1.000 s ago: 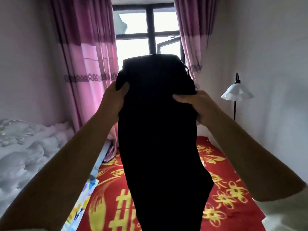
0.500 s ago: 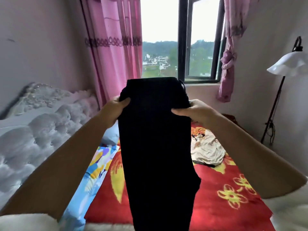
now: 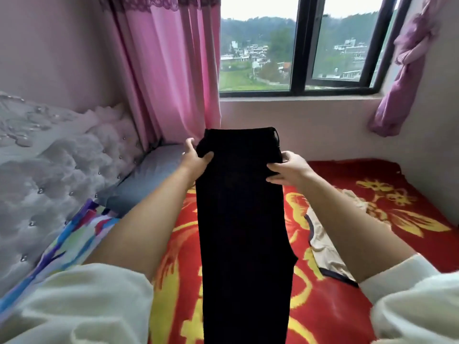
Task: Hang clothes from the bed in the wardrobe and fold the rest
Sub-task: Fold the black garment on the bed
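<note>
At the bottom corners of the frame, two pushed-up white sleeves [image 3: 74, 304] give way to bare forearms reaching toward the centre. Between them a long black garment [image 3: 243, 219], narrow like folded trousers, hangs from the middle of the frame straight down past the bottom edge. Its top edge stands a little above both hands; most of its length falls below them.

The left hand [image 3: 196, 158] grips the garment's left edge near the top, thumb across the front and fingers behind. The right hand [image 3: 289, 168] grips the right edge at about the same height, thumb and fingers closed on the cloth.

Beneath lies a bed with a red blanket [image 3: 347, 301] patterned in yellow. A beige garment [image 3: 323, 244] lies on it at lower right, partly hidden by the right forearm. A multicoloured sheet [image 3: 74, 234] and a grey pillow [image 3: 149, 177] sit at left, against a white tufted headboard [image 3: 49, 170].

Farther back, a pink curtain [image 3: 169, 70] hangs at upper left, a window [image 3: 298, 45] shows hills and buildings, and a knotted purple curtain [image 3: 407, 65] hangs at upper right.
</note>
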Available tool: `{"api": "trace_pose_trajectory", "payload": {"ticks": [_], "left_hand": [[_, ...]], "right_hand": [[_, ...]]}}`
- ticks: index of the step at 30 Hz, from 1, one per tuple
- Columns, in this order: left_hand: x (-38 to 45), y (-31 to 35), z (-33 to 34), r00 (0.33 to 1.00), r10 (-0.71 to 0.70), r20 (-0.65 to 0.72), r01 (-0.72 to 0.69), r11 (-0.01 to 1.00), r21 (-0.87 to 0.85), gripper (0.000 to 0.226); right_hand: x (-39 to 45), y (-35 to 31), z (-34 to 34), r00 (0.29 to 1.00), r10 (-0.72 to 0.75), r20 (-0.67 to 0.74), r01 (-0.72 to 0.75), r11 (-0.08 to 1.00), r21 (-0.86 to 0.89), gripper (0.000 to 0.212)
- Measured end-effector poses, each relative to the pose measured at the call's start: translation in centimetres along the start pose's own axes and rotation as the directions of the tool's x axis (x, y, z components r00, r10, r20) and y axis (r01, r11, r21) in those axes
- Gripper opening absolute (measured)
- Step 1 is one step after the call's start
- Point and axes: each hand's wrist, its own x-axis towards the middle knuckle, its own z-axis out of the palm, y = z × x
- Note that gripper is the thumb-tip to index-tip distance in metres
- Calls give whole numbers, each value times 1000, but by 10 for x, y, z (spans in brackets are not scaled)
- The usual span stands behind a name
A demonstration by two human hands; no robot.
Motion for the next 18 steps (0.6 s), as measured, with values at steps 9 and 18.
{"api": "trace_pose_trajectory", "payload": {"ticks": [9,18], "left_hand": [[-30,-244,155,737,-568,367,283,752,595,62],[-201,-434,193,412,-866,282,542,482,689,58]], "right_hand": [[54,299,49,855,516,49,-422,749,-511,24],[-124,478,125,509,861,-15,-801,467,-374,57]]}}
